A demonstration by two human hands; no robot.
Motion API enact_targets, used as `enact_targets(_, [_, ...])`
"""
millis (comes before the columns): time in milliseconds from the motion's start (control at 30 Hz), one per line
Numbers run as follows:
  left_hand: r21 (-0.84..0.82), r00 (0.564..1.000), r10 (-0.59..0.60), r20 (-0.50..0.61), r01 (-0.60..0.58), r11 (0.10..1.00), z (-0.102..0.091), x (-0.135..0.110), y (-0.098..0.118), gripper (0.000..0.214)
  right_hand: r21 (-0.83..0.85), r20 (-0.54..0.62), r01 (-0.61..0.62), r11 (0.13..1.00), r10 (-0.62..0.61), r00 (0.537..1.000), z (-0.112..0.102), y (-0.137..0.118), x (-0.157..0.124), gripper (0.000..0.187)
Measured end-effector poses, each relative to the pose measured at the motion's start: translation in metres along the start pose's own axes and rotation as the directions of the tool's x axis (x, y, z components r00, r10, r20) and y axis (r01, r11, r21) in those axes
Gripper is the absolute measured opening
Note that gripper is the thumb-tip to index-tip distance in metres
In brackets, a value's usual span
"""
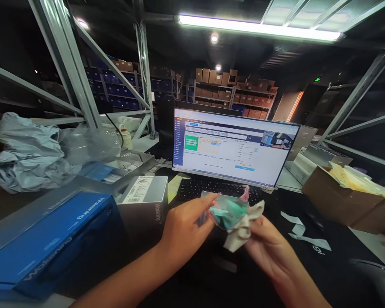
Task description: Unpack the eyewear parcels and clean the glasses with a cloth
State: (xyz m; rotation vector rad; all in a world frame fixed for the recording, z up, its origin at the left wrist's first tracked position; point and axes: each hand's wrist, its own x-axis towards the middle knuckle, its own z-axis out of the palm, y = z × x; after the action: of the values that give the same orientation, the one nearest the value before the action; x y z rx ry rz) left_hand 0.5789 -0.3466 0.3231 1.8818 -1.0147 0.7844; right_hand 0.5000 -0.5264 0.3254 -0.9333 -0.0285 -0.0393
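Note:
Both my hands are raised over the dark desk in front of the keyboard (211, 188). My left hand (184, 226) pinches the left edge of a clear lens-like piece with a green and pink sheen (227, 210). My right hand (266, 244) is closed on a crumpled white cloth (242, 233) pressed against the underside of that piece. A lit monitor (231, 147) showing a software page stands just behind them.
A blue box (51, 235) and a grey box (146, 201) lie at my left, with crumpled grey plastic bags (32, 149) behind. An open cardboard carton (340, 192) sits at right, paper strips (303, 235) near it. Metal racking frames the desk; shelves of cartons stand far back.

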Motion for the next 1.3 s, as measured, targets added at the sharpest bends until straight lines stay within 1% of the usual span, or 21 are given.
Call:
enact_targets(133, [-0.068, 0.999, 0.037, 0.040, -0.034, 0.997, -0.007, 0.006, -0.001, 0.040, -0.047, -0.040, -0.013, 0.999, 0.012, 0.999, -0.009, -0.028, -0.002, 0.037])
enact_targets(200, [-0.068, 0.997, 0.013, 0.072, -0.009, 0.998, -0.012, 0.009, -0.004, 0.039, -0.207, -0.027, -0.028, 0.978, 0.023, 0.999, -0.017, -0.037, -0.007, 0.037])
enact_targets(233, [-0.065, 0.995, 0.006, 0.095, 0.000, 0.998, -0.015, 0.011, -0.005, 0.039, -0.317, -0.049, -0.006, 0.948, -0.010, 0.999, -0.022, -0.042, -0.011, 0.039])
enact_targets(267, [-0.065, 0.991, 0.003, 0.134, 0.006, 0.998, -0.017, 0.012, -0.007, 0.040, -0.429, -0.098, 0.047, 0.902, -0.098, 0.990, -0.027, -0.045, -0.015, 0.042])
enact_targets(300, [-0.068, 0.984, 0.008, 0.180, 0.004, 0.998, -0.020, 0.013, -0.008, 0.041, -0.534, -0.167, 0.122, 0.837, -0.246, 0.955, -0.031, -0.048, -0.019, 0.045])
enact_targets(333, [-0.071, 0.974, 0.024, 0.226, -0.008, 0.997, -0.021, 0.014, -0.008, 0.042, -0.629, -0.235, 0.194, 0.753, -0.422, 0.875, -0.033, -0.050, -0.023, 0.047])
enact_targets(400, [-0.066, 0.949, 0.075, 0.308, -0.057, 0.996, -0.022, 0.016, -0.008, 0.041, -0.769, -0.279, 0.287, 0.572, -0.704, 0.654, -0.032, -0.046, -0.029, 0.040])
enact_targets(433, [-0.059, 0.938, 0.103, 0.331, -0.089, 0.994, -0.021, 0.015, -0.007, 0.039, -0.811, -0.235, 0.317, 0.492, -0.769, 0.594, -0.028, -0.041, -0.030, 0.031])
enact_targets(467, [-0.049, 0.931, 0.127, 0.342, -0.117, 0.992, -0.019, 0.015, -0.006, 0.037, -0.841, -0.140, 0.350, 0.412, -0.791, 0.596, -0.023, -0.034, -0.031, 0.020])
enact_targets(533, [-0.036, 0.929, 0.151, 0.338, -0.147, 0.988, -0.014, 0.012, -0.003, 0.032, -0.854, 0.139, 0.446, 0.269, -0.707, 0.693, -0.011, -0.017, -0.028, 0.008])
enact_targets(567, [-0.034, 0.936, 0.149, 0.320, -0.145, 0.989, -0.011, 0.010, -0.002, 0.029, -0.843, 0.266, 0.492, 0.217, -0.627, 0.732, -0.006, -0.010, -0.025, 0.012])
enact_targets(600, [-0.034, 0.947, 0.142, 0.289, -0.138, 0.990, -0.009, 0.009, -0.002, 0.025, -0.834, 0.356, 0.520, 0.184, -0.540, 0.762, -0.002, -0.005, -0.023, 0.016])
enact_targets(667, [-0.034, 0.966, 0.131, 0.221, -0.126, 0.991, -0.007, 0.007, -0.002, 0.020, -0.836, 0.416, 0.515, 0.190, -0.391, 0.821, 0.001, -0.003, -0.019, 0.017])
enact_targets(767, [-0.036, 0.975, 0.155, 0.156, -0.152, 0.988, -0.010, 0.007, -0.002, 0.019, -0.860, 0.361, 0.424, 0.282, -0.250, 0.898, -0.004, -0.014, -0.018, 0.019])
enact_targets(833, [-0.025, 0.970, 0.189, 0.155, -0.187, 0.982, -0.014, 0.009, -0.001, 0.020, -0.872, 0.300, 0.367, 0.325, -0.238, 0.924, -0.007, -0.020, -0.018, 0.017])
enact_targets(933, [0.021, 0.950, 0.265, 0.163, -0.272, 0.962, -0.016, 0.010, 0.001, 0.018, -0.893, 0.259, 0.330, 0.305, -0.249, 0.933, -0.008, -0.016, -0.016, 0.014])
enact_targets(1067, [0.098, 0.915, 0.377, 0.142, -0.392, 0.915, -0.016, 0.008, 0.004, 0.027, -0.902, 0.254, 0.325, 0.285, -0.258, 0.932, -0.007, -0.002, -0.013, 0.038])
enact_targets(1100, [0.135, 0.930, 0.346, 0.121, -0.361, 0.923, -0.016, 0.006, 0.005, 0.034, -0.906, 0.211, 0.300, 0.300, -0.294, 0.932, -0.009, -0.001, -0.012, 0.040])
enact_targets(1167, [0.231, 0.977, 0.213, 0.029, -0.213, 0.949, -0.015, 0.004, 0.008, 0.048, -0.901, 0.082, 0.239, 0.362, -0.399, 0.913, -0.013, -0.003, -0.010, 0.040])
enact_targets(1233, [0.287, 0.995, 0.088, -0.038, -0.073, 0.955, -0.014, 0.000, 0.012, 0.048, -0.856, -0.041, 0.217, 0.470, -0.480, 0.876, -0.018, -0.008, -0.008, 0.040])
enact_targets(1300, [0.274, 0.999, 0.041, 0.003, -0.040, 0.961, -0.008, -0.005, 0.017, 0.043, -0.781, -0.106, 0.246, 0.575, -0.510, 0.854, -0.020, -0.009, -0.006, 0.042])
